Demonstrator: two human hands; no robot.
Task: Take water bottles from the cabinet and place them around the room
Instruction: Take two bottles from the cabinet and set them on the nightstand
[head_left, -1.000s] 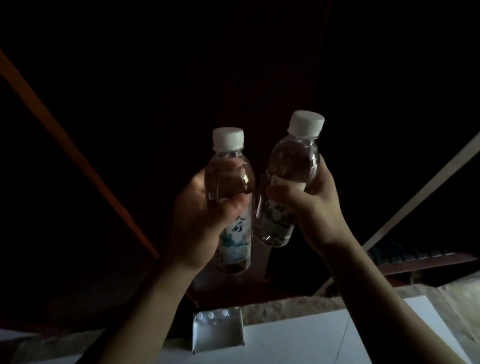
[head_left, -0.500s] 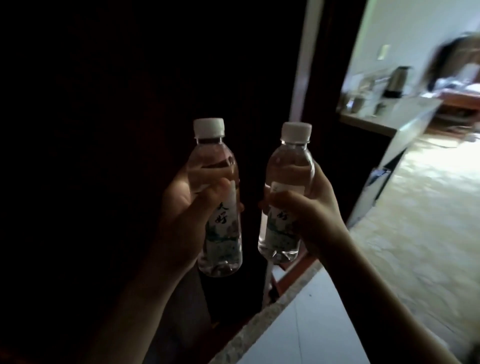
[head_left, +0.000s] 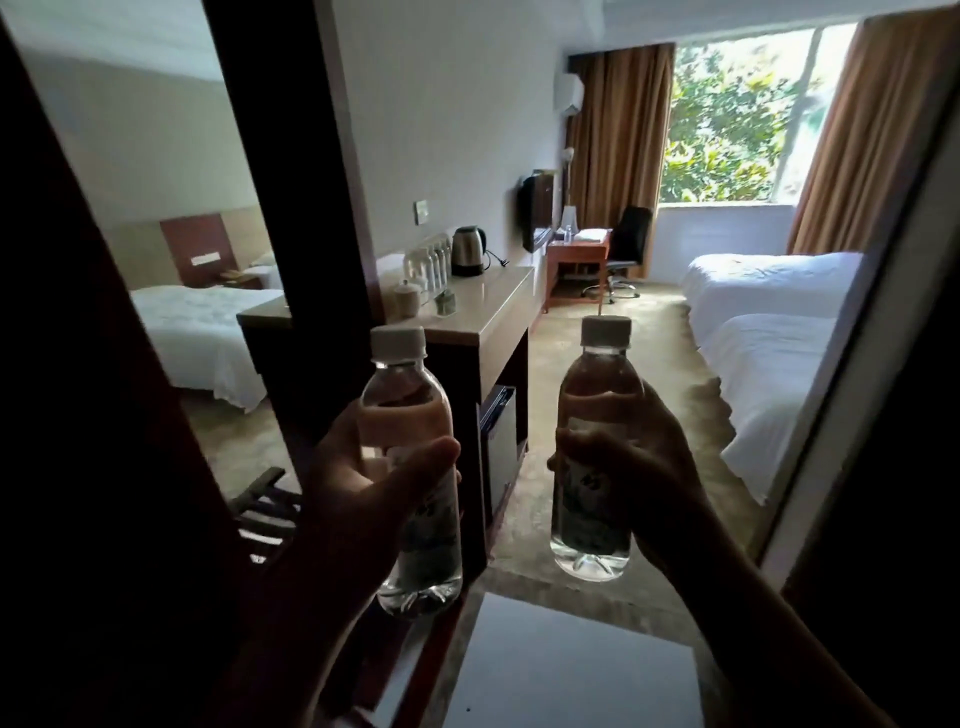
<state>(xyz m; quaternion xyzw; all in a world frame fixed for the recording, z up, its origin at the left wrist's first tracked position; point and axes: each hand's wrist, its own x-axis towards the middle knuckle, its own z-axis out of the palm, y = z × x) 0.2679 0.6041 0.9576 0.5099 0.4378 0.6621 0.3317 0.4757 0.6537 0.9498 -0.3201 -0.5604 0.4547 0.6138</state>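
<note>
Head view has swung from the dark cabinet to the lit room; left hand (head_left: 363, 483) and right hand (head_left: 649, 467) each stay clamped on a water bottle (head_left: 410, 415), ready for placing.

Setting: hotel guest room. Evidence: two made-up white beds (head_left: 769, 312) along right side; counter (head_left: 488, 306) against left wall carrying electric kettle (head_left: 467, 251) and row of bottles (head_left: 431, 265) near its far edge; wall-mounted TV (head_left: 535, 213); desk (head_left: 576, 254) with office chair (head_left: 626, 249) at curtained window (head_left: 737, 119).

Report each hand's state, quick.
Left hand: closed around the left water bottle.
Right hand: closed around the right water bottle.
</note>
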